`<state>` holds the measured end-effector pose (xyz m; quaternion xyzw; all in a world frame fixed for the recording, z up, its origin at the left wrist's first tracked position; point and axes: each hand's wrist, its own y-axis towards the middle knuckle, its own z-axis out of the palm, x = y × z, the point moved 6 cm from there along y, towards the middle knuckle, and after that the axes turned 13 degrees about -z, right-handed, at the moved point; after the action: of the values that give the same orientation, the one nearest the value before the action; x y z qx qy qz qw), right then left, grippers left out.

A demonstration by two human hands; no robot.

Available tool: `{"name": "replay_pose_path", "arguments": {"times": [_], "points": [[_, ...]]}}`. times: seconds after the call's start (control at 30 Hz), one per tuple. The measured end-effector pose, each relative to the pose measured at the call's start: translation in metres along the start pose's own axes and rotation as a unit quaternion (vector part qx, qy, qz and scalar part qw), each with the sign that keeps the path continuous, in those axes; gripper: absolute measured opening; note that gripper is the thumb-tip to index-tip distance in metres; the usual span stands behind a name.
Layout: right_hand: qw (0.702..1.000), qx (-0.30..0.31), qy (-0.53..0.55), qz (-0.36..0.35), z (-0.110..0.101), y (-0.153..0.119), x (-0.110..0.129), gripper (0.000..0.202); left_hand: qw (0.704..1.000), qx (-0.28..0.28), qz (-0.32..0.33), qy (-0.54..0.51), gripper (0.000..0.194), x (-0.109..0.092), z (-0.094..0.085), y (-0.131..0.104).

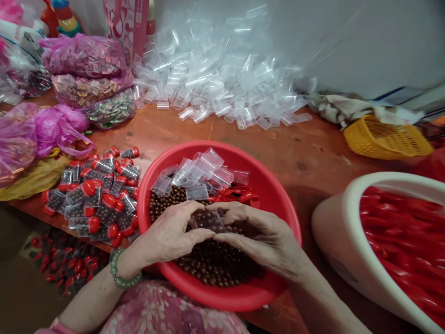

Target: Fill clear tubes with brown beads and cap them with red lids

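My left hand [170,232] and my right hand [266,234] are together over a red basin [294,218]. Between their fingertips they grip a small clear plastic tube [210,221] from either side; dark balls show in or through it. Brown balls [215,266] cover the basin's bottom, under my hands. Toward the far side of the basin, loose clear tubes [205,169] lie heaped on the balls, with a few red plastic caps [248,197] beside them. My right fingers partly hide the caps.
Red-capped tubes of dark balls [100,199] are piled left of the basin, and more capped tubes [69,264] lie lower down. Clear tubes [225,83] are heaped by the wall. Bags [86,58], a white tub [333,222] of red pieces and a yellow basket [385,139] stand around.
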<state>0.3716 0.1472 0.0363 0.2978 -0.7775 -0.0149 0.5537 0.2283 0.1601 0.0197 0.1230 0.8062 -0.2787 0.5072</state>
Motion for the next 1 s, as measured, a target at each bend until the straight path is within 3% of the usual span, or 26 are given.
{"name": "replay_pose_path", "arguments": {"times": [0.17, 0.37, 0.47, 0.57, 0.67, 0.8, 1.0], "points": [[0.999, 0.028, -0.006, 0.023, 0.001, 0.002, 0.006, 0.019, 0.999, 0.029, -0.016, -0.023, 0.012, 0.01, -0.001, 0.0], [0.964, 0.199, -0.129, 0.119, -0.006, -0.019, -0.001, 0.009, 0.973, 0.031, -0.069, -0.218, 0.018, 0.016, -0.008, 0.0], [0.946, 0.172, -0.231, 0.146, -0.027, -0.024, -0.015, 0.011, 0.968, 0.022, -0.071, -0.241, 0.024, 0.015, -0.01, -0.002], [0.917, 0.145, -0.35, 0.125, -0.04, -0.016, -0.03, 0.011, 0.982, -0.002, -0.071, -0.175, 0.022, 0.016, -0.012, -0.003], [0.894, 0.176, -0.398, 0.105, -0.033, -0.002, -0.046, 0.009, 0.988, -0.018, -0.072, -0.138, 0.021, 0.018, -0.012, -0.003], [0.885, 0.212, -0.403, 0.092, -0.016, 0.012, -0.061, 0.012, 0.989, -0.017, -0.069, -0.126, 0.017, 0.018, -0.012, -0.002], [0.901, 0.197, -0.379, 0.074, -0.013, 0.012, -0.067, 0.009, 0.989, -0.005, -0.074, -0.129, 0.015, 0.018, -0.009, -0.001]]}}
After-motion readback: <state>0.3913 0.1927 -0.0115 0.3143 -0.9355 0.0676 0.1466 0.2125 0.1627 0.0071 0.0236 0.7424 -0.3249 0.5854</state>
